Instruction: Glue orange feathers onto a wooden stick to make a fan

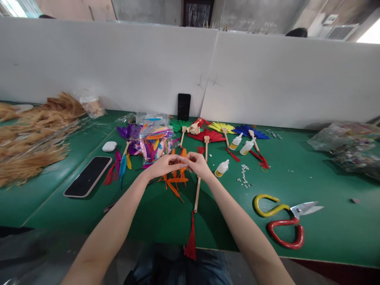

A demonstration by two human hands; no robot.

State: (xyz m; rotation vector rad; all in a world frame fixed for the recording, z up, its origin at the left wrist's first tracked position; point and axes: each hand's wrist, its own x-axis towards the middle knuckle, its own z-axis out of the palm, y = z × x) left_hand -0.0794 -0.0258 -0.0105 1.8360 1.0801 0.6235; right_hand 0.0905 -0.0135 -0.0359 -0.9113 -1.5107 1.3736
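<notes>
Bare forearms (114, 225), hands (163, 165) meeting over orange feathers (177, 180) (slender, pointed)

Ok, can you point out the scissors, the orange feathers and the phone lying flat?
Scissors (296, 212): head view, near the pivot.
Orange feathers (177, 180): head view, middle of one lying crosswise.
Flat-lying phone (88, 176): head view, middle of its dark screen.
</notes>
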